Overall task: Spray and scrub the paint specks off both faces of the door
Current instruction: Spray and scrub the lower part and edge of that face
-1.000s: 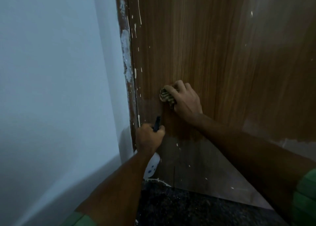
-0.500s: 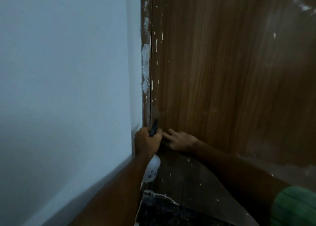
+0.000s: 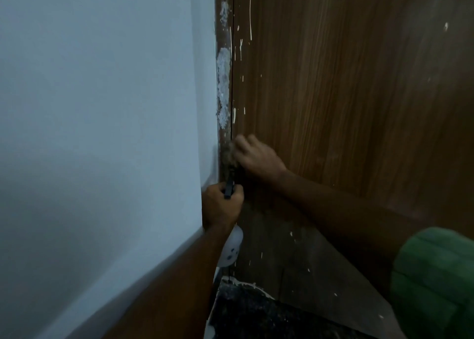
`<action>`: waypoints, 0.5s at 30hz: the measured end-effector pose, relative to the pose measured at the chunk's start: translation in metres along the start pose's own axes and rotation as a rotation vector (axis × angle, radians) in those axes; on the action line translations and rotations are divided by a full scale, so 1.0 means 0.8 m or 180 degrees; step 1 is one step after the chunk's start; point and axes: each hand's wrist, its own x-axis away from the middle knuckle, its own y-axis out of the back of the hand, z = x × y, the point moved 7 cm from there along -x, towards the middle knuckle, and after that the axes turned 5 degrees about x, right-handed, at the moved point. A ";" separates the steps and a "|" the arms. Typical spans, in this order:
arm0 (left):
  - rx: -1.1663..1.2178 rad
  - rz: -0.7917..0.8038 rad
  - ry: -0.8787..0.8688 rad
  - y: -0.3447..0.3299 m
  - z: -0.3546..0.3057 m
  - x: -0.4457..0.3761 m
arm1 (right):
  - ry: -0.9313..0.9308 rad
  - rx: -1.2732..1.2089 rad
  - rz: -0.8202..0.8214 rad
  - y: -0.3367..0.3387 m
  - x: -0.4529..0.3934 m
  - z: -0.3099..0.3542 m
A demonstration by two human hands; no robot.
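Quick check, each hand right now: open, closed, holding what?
Left hand: closed, holding the spray bottle by its black trigger head.
Right hand: blurred, holding a scrub pad against the door edge.

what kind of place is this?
Likely a room indoors just after painting: a wood-grain door flecked with white paint, a smeared frame beside a pale wall. The right hand rubs a scrubber there; the left hand grips a spray bottle.
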 end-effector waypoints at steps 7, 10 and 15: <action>0.0246 -0.0166 -0.0005 0.006 0.005 0.000 | 0.0089 0.0145 0.0372 -0.032 0.047 0.053; 0.0034 -0.0081 -0.0054 0.002 0.006 0.003 | 0.0706 0.0103 0.1081 -0.058 0.094 0.090; -0.0033 0.0412 0.0423 -0.014 0.042 0.021 | 0.0239 -0.0013 0.0731 -0.040 0.101 0.078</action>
